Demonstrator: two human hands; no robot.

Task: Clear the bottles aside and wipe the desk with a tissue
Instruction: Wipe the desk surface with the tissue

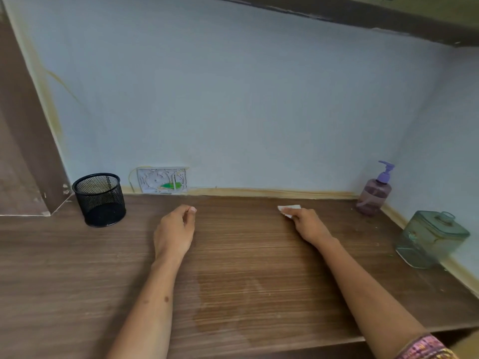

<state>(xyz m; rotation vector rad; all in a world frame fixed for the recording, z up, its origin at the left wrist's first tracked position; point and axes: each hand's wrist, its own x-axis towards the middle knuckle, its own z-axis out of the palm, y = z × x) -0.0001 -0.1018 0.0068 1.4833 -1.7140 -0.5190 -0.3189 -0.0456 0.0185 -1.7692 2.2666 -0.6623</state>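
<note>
My right hand [308,225] presses a small white tissue [290,210] onto the brown wooden desk [246,268], near the back wall. My left hand [175,231] rests on the desk left of centre, fingers loosely curled with nothing in them. A purple pump bottle [374,193] stands in the back right corner. In front of it, along the right wall, sits a greenish clear jar with a lid [431,239]. A faint damp patch [228,307] shows on the desk near the front.
A black mesh pen holder [99,199] stands at the back left beside a brown side panel [23,156]. A wall socket plate [163,180] sits low on the pale blue wall. The desk's front edge runs along the bottom.
</note>
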